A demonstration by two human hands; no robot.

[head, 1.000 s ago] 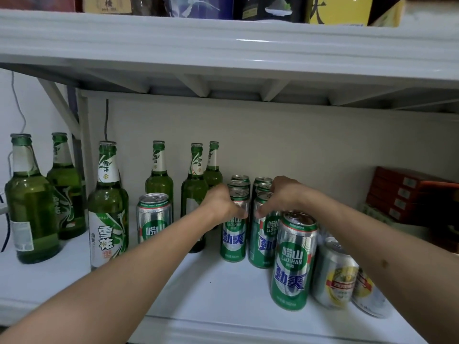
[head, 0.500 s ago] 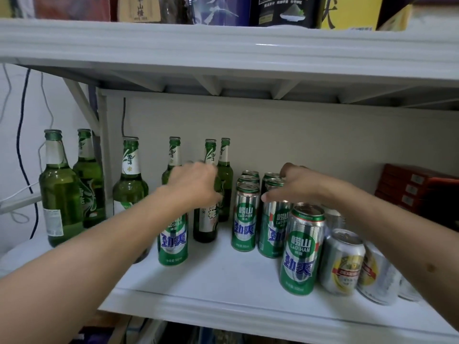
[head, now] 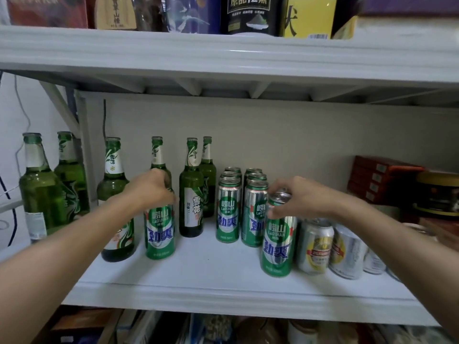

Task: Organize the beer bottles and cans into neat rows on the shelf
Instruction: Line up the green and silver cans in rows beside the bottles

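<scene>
Currently left hand (head: 151, 192) grips top of green Laoshan can (head: 159, 232) among Snow beer bottles (head: 192, 194), fingers curled over rim; likely pulling stray out. Right hand (head: 295, 199) pinches rim of second green Laoshan can (head: 278, 242), front of two tidy can rows (head: 242, 207). Silver-yellow cans (head: 315, 247) lean just right. All on white shelf (head: 223, 274); loose cans probably join rows.

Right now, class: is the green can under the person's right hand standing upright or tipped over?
Upright. The green can stands on its base on the shelf, label reading level, with the right hand gripping its top rim.
</scene>
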